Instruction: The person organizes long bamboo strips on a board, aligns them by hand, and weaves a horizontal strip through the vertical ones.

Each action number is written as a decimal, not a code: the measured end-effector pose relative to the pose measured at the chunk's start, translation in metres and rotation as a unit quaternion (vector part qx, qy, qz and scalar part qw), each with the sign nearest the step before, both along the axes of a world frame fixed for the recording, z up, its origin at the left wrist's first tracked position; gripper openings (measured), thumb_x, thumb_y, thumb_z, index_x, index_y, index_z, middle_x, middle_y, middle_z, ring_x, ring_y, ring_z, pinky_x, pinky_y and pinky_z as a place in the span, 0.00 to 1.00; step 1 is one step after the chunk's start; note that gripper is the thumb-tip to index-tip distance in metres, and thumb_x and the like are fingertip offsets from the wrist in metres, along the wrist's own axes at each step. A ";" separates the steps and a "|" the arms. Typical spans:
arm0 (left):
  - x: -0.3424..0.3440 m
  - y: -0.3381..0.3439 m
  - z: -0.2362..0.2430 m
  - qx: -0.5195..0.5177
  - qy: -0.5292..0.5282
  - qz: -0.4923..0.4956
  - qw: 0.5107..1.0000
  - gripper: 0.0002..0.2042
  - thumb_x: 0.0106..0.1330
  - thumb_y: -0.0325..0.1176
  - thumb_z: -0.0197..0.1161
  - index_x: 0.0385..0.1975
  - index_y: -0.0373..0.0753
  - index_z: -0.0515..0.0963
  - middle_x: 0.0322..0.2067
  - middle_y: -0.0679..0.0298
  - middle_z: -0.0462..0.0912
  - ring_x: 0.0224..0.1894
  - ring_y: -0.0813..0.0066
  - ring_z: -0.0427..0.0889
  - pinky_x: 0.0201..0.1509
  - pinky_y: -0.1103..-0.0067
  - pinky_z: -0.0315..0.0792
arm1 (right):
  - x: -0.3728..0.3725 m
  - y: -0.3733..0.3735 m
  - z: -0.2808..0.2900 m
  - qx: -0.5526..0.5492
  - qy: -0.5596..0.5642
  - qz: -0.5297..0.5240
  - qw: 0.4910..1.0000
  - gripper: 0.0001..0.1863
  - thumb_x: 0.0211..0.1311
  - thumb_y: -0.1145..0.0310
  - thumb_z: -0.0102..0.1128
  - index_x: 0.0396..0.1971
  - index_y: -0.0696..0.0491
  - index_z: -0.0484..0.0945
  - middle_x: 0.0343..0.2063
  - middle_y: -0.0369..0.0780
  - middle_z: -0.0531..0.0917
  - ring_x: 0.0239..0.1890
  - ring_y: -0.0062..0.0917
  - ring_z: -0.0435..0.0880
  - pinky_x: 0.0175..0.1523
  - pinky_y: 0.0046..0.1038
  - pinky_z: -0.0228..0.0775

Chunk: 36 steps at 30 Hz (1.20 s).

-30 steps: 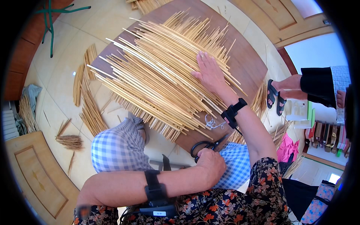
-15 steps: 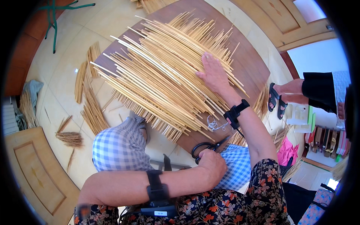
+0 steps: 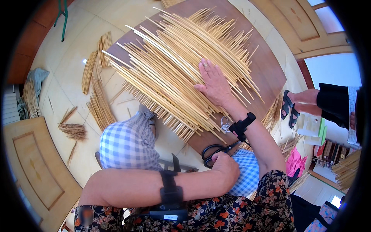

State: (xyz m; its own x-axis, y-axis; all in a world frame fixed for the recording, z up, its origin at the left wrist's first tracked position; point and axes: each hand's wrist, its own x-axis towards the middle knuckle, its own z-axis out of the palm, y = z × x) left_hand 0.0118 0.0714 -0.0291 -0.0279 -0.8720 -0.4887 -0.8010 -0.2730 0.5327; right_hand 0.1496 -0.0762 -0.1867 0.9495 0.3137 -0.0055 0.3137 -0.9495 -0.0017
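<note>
A wide layer of straw-coloured stalks (image 3: 166,77), woven or laid crosswise over others, covers much of the brown table (image 3: 266,73). My right hand (image 3: 214,85) lies flat on the stalks near their right side, fingers stretched and a ring on one. Black scissors (image 3: 206,157) rest at the table's near corner, blades pointing right. Against their handles is my left hand (image 3: 227,168), closed in a fist above my checked-cloth knee; whether it grips anything is hidden. A small tangle of white string (image 3: 225,124) lies between the stalks' near end and my right wrist.
Stalk bundles (image 3: 99,102) and a tied brown bunch (image 3: 73,131) lie on the tiled floor at left. Another person's sandalled feet (image 3: 290,110) are at right, by a green-edged white container (image 3: 317,129). A pink bag-like cloth (image 3: 296,162) sits nearer.
The view has shifted slightly. Across the stalks, my right hand has slid left and toward me, still flat. My left hand stays closed beside the scissors.
</note>
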 end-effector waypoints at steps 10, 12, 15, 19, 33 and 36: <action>0.001 0.003 0.002 -0.014 -0.007 -0.015 1.000 0.11 0.59 0.30 0.57 0.40 0.39 0.82 0.38 0.60 0.83 0.41 0.62 0.82 0.34 0.63 0.71 | -0.005 -0.006 0.018 0.037 0.010 -0.018 0.999 0.38 0.65 0.50 0.49 0.67 0.59 0.52 0.68 0.47 0.54 0.71 0.38 0.49 0.73 0.37 0.40; 0.001 0.002 0.003 -0.020 -0.001 -0.020 1.000 0.11 0.60 0.31 0.57 0.40 0.39 0.82 0.39 0.60 0.82 0.42 0.61 0.82 0.34 0.63 0.71 | -0.013 -0.014 0.029 0.046 0.012 -0.034 0.998 0.37 0.64 0.53 0.51 0.66 0.59 0.53 0.68 0.48 0.56 0.71 0.39 0.51 0.73 0.37 0.40; 0.001 0.002 0.005 -0.019 -0.009 -0.020 1.000 0.11 0.60 0.31 0.57 0.40 0.39 0.82 0.40 0.59 0.82 0.43 0.61 0.82 0.35 0.63 0.71 | -0.031 -0.033 0.042 0.067 -0.005 -0.107 0.992 0.38 0.65 0.51 0.50 0.66 0.60 0.53 0.66 0.48 0.59 0.70 0.39 0.53 0.73 0.37 0.43; 0.001 0.000 0.004 0.002 -0.002 -0.013 1.000 0.12 0.59 0.30 0.59 0.41 0.37 0.82 0.39 0.59 0.81 0.43 0.61 0.81 0.37 0.63 0.71 | -0.056 -0.051 0.069 0.125 0.011 -0.226 0.966 0.26 0.62 0.57 0.55 0.56 0.57 0.69 0.53 0.49 0.73 0.56 0.42 0.71 0.59 0.37 0.63; -0.010 -0.009 -0.006 -0.015 -0.067 -0.029 0.997 0.11 0.57 0.30 0.60 0.39 0.36 0.81 0.36 0.59 0.81 0.40 0.63 0.82 0.33 0.66 0.69 | -0.115 -0.078 0.096 0.063 0.115 -0.295 0.946 0.26 0.47 0.55 0.69 0.39 0.57 0.74 0.35 0.47 0.81 0.39 0.43 0.81 0.41 0.40 0.72; -0.009 -0.011 -0.010 -0.020 -0.058 -0.028 0.998 0.11 0.58 0.30 0.59 0.39 0.37 0.81 0.35 0.60 0.81 0.39 0.64 0.82 0.32 0.67 0.69 | -0.117 -0.076 0.102 0.040 0.140 -0.311 0.939 0.25 0.46 0.57 0.70 0.39 0.56 0.72 0.36 0.47 0.81 0.40 0.43 0.80 0.42 0.40 0.72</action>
State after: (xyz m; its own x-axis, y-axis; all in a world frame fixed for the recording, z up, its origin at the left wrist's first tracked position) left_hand 0.0027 0.0606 -0.0391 -0.0227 -0.8891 -0.4572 -0.8712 -0.2067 0.4452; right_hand 0.0321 -0.1520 -0.0843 0.9140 -0.2906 -0.2830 -0.3248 -0.9423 -0.0813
